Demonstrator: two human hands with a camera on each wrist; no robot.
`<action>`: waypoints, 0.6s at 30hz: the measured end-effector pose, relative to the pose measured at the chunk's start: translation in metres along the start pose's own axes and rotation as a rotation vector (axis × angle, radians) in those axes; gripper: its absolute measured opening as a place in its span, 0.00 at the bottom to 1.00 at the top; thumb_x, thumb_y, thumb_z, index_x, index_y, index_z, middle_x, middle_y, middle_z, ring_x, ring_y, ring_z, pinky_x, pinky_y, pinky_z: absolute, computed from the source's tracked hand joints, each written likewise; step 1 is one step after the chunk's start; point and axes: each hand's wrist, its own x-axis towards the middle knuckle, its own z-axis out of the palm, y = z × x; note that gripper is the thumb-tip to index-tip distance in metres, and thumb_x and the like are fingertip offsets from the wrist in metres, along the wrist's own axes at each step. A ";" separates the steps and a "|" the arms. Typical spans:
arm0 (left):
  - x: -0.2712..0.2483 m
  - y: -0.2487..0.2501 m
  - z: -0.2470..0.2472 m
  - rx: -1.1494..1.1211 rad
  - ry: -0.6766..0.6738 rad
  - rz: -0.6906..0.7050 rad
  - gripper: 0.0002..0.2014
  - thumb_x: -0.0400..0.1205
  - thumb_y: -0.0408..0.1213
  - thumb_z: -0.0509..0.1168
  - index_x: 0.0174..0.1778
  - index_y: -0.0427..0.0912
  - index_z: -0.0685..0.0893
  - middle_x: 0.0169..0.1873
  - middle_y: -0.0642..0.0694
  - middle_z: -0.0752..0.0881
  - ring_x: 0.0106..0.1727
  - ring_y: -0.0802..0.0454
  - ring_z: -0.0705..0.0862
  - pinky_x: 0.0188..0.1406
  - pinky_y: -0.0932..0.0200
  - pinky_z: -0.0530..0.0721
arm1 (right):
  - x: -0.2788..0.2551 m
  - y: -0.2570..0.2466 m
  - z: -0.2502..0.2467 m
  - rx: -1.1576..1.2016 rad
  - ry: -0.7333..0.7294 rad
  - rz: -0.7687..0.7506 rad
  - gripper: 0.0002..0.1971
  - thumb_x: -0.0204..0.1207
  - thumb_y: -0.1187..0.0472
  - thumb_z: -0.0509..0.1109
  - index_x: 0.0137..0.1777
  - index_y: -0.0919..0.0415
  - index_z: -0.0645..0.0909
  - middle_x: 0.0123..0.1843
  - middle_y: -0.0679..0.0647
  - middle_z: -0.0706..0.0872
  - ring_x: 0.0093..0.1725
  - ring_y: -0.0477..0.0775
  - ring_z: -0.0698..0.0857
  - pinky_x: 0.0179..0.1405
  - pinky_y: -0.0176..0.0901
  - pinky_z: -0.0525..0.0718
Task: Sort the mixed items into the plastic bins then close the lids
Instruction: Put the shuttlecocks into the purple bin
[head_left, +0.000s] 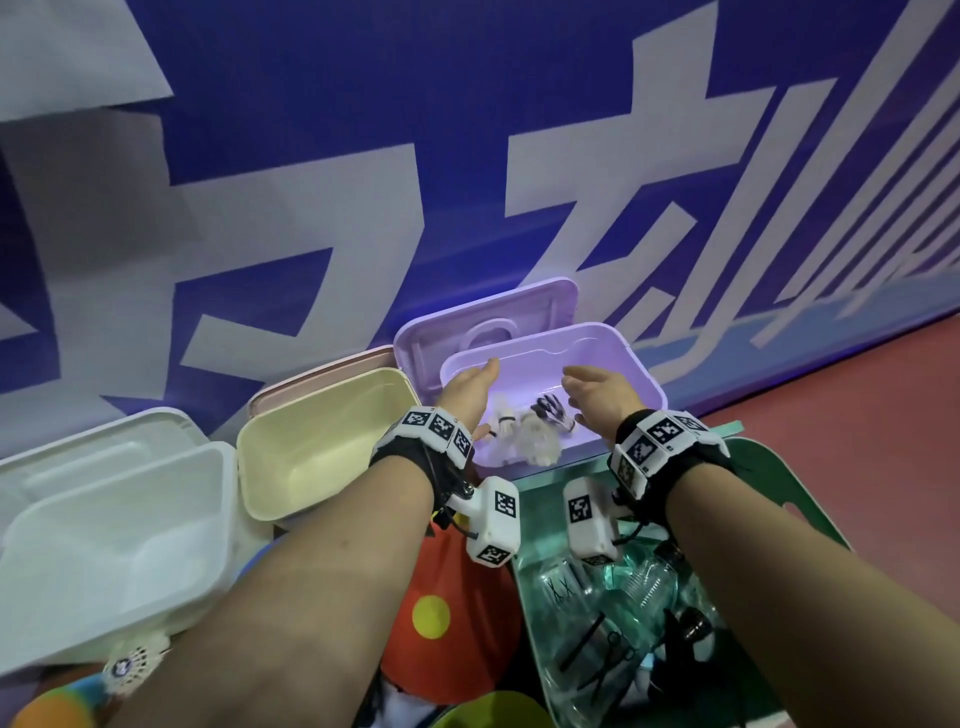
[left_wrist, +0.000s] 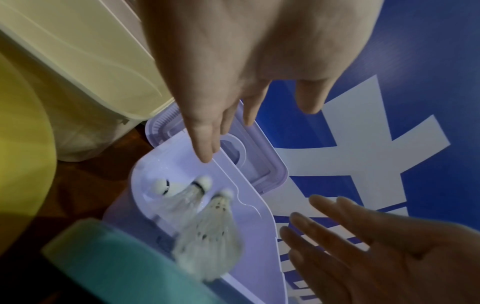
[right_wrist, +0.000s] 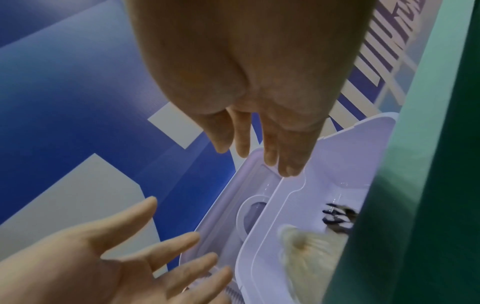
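Note:
The purple bin (head_left: 641, 374) stands open against the wall, and its purple lid (head_left: 467, 322) leans upright behind it. Several white shuttlecocks (head_left: 535, 439) and one dark feathered one (head_left: 553, 408) lie inside. My left hand (head_left: 475, 392) hovers over the bin's left side with straight fingers and holds nothing. My right hand (head_left: 592, 389) hovers over the right side, open and empty as well. In the left wrist view the left hand's fingertips (left_wrist: 205, 156) reach close to the lid (left_wrist: 267, 168) above the shuttlecocks (left_wrist: 205, 232). The right wrist view shows the right hand's fingertips (right_wrist: 288, 170) near the bin's back rim (right_wrist: 288, 185).
A cream bin (head_left: 265, 467) and a white bin (head_left: 31, 577) stand open at the left. A green bin (head_left: 535, 613) in front holds clear and black items. An orange object with a yellow dot (head_left: 457, 649) and a loose shuttlecock (head_left: 130, 665) lie nearer me. A blue banner wall (head_left: 311, 104) rises behind.

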 end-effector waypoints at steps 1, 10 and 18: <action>0.001 0.000 -0.001 -0.004 0.010 0.008 0.28 0.84 0.55 0.58 0.79 0.50 0.66 0.76 0.50 0.68 0.75 0.44 0.70 0.72 0.45 0.73 | -0.001 -0.001 0.000 -0.003 -0.008 -0.002 0.18 0.83 0.63 0.63 0.71 0.66 0.76 0.60 0.58 0.82 0.61 0.55 0.80 0.68 0.46 0.75; -0.018 -0.002 -0.039 0.224 0.178 0.217 0.14 0.82 0.51 0.62 0.54 0.47 0.83 0.58 0.46 0.86 0.60 0.48 0.83 0.66 0.48 0.77 | -0.020 -0.022 0.030 -0.126 -0.120 -0.117 0.06 0.81 0.58 0.65 0.51 0.58 0.82 0.46 0.56 0.83 0.45 0.56 0.82 0.47 0.45 0.78; -0.082 -0.026 -0.128 0.348 0.344 0.321 0.08 0.81 0.43 0.66 0.50 0.45 0.87 0.43 0.49 0.86 0.50 0.48 0.85 0.60 0.54 0.81 | -0.070 -0.051 0.110 -0.316 -0.330 -0.269 0.05 0.80 0.59 0.67 0.48 0.59 0.84 0.39 0.56 0.83 0.39 0.54 0.81 0.46 0.45 0.80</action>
